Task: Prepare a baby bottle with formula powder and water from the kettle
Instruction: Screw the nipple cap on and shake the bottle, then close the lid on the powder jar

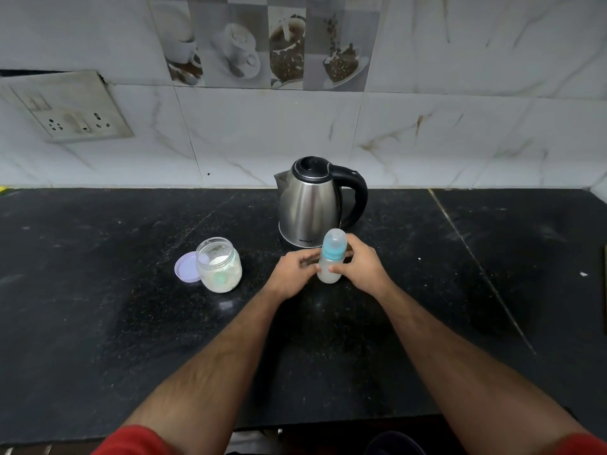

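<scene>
On counter [98,323] | bottle [331,257] held, both hands | kettle [310,205] just behind

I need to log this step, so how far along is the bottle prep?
Nearly done. The clear baby bottle with blue collar and cap already holds cloudy white liquid, so powder and water appear mixed. Both the left hand and right hand grip it upright on the black counter. Left: the open powder jar needs its lilac lid.

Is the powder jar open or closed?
Open. The jar has no lid on top; its purple lid lies on the counter beside it.
</scene>
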`<action>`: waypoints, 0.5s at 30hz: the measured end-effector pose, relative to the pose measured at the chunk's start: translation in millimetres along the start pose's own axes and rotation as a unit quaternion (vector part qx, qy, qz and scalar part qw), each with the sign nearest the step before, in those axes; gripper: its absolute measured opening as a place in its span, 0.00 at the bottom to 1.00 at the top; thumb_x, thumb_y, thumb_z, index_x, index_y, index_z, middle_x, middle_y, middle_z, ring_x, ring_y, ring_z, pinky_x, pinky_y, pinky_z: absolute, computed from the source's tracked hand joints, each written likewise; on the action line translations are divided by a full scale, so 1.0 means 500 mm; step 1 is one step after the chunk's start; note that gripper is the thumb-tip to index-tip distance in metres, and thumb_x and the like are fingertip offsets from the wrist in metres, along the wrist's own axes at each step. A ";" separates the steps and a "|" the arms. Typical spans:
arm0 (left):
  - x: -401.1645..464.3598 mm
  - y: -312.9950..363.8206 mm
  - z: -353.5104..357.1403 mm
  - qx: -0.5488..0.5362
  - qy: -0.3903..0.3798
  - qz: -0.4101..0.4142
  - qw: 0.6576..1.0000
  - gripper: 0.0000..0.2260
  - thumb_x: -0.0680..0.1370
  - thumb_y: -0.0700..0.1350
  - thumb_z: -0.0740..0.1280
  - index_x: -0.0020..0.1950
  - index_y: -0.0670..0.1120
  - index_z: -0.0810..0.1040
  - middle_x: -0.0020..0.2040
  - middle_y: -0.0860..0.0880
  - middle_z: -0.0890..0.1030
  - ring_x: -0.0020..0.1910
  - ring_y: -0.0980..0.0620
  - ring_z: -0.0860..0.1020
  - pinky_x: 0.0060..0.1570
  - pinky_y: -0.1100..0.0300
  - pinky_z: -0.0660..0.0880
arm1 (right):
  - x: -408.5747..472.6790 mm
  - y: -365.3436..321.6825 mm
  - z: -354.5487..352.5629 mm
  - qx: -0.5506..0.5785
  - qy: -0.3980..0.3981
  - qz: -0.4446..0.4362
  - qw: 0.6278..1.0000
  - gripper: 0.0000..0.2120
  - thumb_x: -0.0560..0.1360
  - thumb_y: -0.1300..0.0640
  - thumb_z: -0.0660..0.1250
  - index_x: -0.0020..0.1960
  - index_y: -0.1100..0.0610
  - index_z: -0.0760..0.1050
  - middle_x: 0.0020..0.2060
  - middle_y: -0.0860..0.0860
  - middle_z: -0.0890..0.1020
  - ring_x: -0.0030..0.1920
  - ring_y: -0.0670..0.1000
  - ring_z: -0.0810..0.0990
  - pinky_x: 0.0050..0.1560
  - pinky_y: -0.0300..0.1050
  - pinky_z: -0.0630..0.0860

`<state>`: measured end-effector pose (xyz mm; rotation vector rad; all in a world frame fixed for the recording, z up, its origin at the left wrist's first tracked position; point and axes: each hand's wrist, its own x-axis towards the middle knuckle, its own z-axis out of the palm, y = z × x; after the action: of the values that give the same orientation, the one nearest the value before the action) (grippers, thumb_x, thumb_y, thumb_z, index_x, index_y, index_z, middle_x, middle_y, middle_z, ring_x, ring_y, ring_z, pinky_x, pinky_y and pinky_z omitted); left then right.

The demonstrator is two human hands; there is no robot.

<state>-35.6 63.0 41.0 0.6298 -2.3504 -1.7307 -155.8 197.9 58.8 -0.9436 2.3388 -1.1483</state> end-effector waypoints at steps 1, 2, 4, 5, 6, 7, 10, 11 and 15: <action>0.011 -0.002 0.001 0.009 -0.004 0.001 1.000 0.21 0.78 0.35 0.66 0.70 0.50 0.77 0.64 0.53 0.81 0.61 0.56 0.79 0.60 0.58 0.75 | 0.009 0.004 0.000 -0.002 0.002 0.005 1.000 0.31 0.67 0.65 0.78 0.67 0.54 0.72 0.55 0.46 0.79 0.55 0.46 0.77 0.56 0.40 0.74; 0.021 -0.006 0.001 0.014 -0.010 0.000 1.000 0.22 0.78 0.34 0.66 0.70 0.49 0.76 0.64 0.53 0.81 0.63 0.55 0.78 0.62 0.55 0.74 | 0.019 0.008 0.001 -0.004 0.004 0.010 1.000 0.31 0.67 0.65 0.78 0.67 0.54 0.72 0.56 0.47 0.79 0.56 0.47 0.78 0.57 0.42 0.75; 0.039 -0.011 0.003 0.022 -0.018 -0.004 1.000 0.24 0.76 0.32 0.66 0.70 0.50 0.76 0.63 0.52 0.82 0.63 0.53 0.76 0.64 0.53 0.74 | 0.037 0.015 0.003 -0.004 0.003 0.021 1.000 0.31 0.67 0.66 0.77 0.67 0.55 0.72 0.58 0.50 0.80 0.58 0.49 0.78 0.59 0.45 0.75; 0.046 -0.010 0.003 0.027 -0.018 -0.008 0.999 0.24 0.76 0.32 0.66 0.70 0.50 0.76 0.63 0.52 0.82 0.63 0.51 0.77 0.64 0.53 0.73 | 0.045 0.018 0.005 -0.004 0.003 0.027 1.000 0.31 0.67 0.67 0.77 0.68 0.55 0.72 0.59 0.50 0.80 0.58 0.50 0.78 0.60 0.47 0.75; 0.052 -0.011 0.004 0.032 -0.017 -0.012 0.999 0.25 0.76 0.32 0.66 0.70 0.50 0.76 0.63 0.52 0.82 0.63 0.50 0.78 0.65 0.53 0.72 | 0.051 0.021 0.006 -0.004 0.004 0.031 0.999 0.31 0.67 0.67 0.77 0.68 0.55 0.72 0.59 0.51 0.80 0.59 0.50 0.78 0.61 0.48 0.75; 0.058 -0.013 0.005 0.036 -0.017 -0.014 0.999 0.25 0.75 0.32 0.66 0.70 0.51 0.76 0.63 0.52 0.82 0.63 0.52 0.78 0.68 0.52 0.72 | 0.057 0.024 0.008 -0.006 0.007 0.035 0.999 0.31 0.67 0.67 0.77 0.68 0.55 0.72 0.59 0.51 0.80 0.59 0.50 0.78 0.62 0.49 0.76; 0.075 -0.024 0.009 0.037 -0.020 -0.019 0.999 0.25 0.74 0.33 0.67 0.69 0.52 0.76 0.63 0.53 0.82 0.65 0.57 0.77 0.71 0.50 0.69 | 0.072 0.033 0.014 -0.004 0.008 0.048 0.999 0.32 0.67 0.67 0.76 0.68 0.55 0.71 0.60 0.52 0.80 0.60 0.51 0.78 0.63 0.51 0.76; 0.078 -0.027 0.010 0.034 -0.020 -0.021 0.999 0.26 0.74 0.32 0.67 0.69 0.52 0.76 0.63 0.53 0.82 0.65 0.57 0.77 0.71 0.50 0.69 | 0.076 0.036 0.016 -0.005 0.006 0.049 0.999 0.32 0.67 0.68 0.77 0.68 0.55 0.71 0.60 0.52 0.80 0.61 0.52 0.78 0.63 0.52 0.76; 0.082 -0.033 0.016 0.029 -0.017 -0.028 0.999 0.26 0.75 0.33 0.67 0.70 0.51 0.76 0.63 0.53 0.82 0.65 0.57 0.76 0.72 0.51 0.67 | 0.083 0.048 0.020 -0.001 0.008 0.058 0.998 0.32 0.67 0.68 0.76 0.67 0.55 0.72 0.60 0.52 0.80 0.61 0.53 0.79 0.63 0.53 0.76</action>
<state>-71.5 48.5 17.8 0.6864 -2.4359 -1.7138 -189.3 173.8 32.3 -0.7918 2.3732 -1.1110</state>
